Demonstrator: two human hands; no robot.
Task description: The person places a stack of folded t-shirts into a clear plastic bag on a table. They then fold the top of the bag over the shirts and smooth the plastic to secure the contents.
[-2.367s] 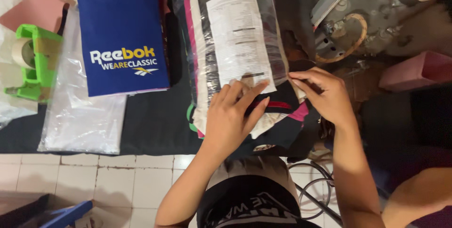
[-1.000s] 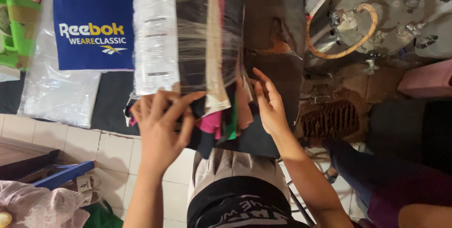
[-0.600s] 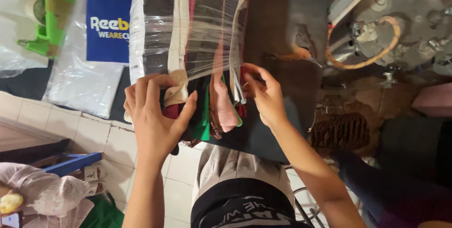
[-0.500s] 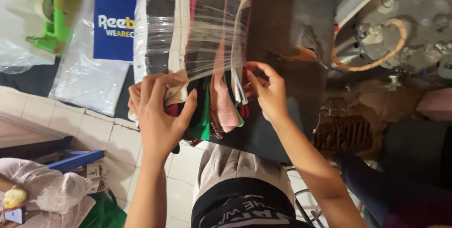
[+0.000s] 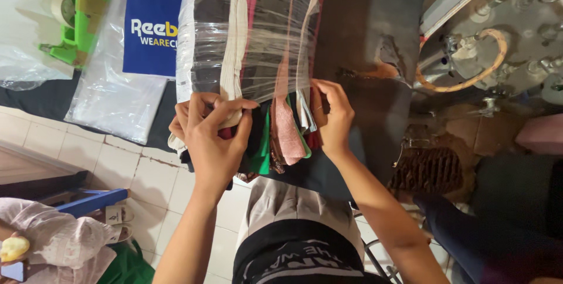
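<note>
- A dark cloth (image 5: 375, 20) covers the work surface, running to its near edge above the white tiled floor (image 5: 117, 167).
- On the cloth: a clear bag (image 5: 111, 93), a blue bag (image 5: 153, 20) partly over it, a green tape dispenser (image 5: 73, 23), and the wrapped bundle (image 5: 252, 38) of folded clothes.

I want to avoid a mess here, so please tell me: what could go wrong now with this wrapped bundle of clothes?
1. The folded clothes stick out of the open end of the clear plastic bag; they might slide out, since only the left hand and right hand hold that end.
2. The thin plastic looks stretched tight and could tear where the fingers pull.
3. The bundle is near the table edge, so loose pieces could drop onto the tiled floor.
</note>
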